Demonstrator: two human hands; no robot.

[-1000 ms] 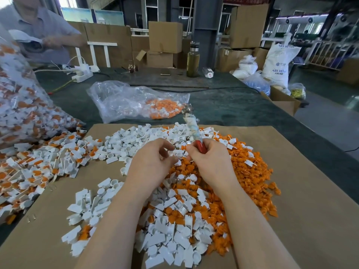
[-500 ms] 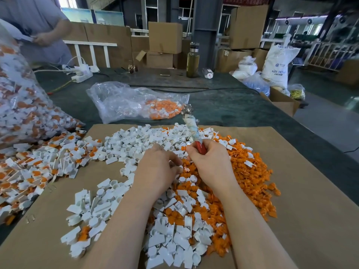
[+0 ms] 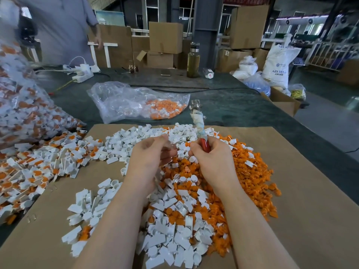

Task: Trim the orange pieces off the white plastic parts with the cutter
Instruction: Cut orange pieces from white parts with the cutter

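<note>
From the head view, my right hand (image 3: pixel 213 162) is curled around the cutter (image 3: pixel 201 131), red grip in the fist, cloth-wrapped handle and metal end sticking up and away. My left hand (image 3: pixel 149 160) has its fingers curled in toward the cutter; it seems to pinch a small part, though I cannot tell which. White plastic parts (image 3: pixel 174 237) and orange pieces (image 3: pixel 250 171) lie heaped together on the cardboard sheet (image 3: pixel 310 191) under both wrists. My worry: the cutting end is hidden by my fingers (they sit almost touching), so a blind squeeze could nick a fingertip or clip the white body.
</note>
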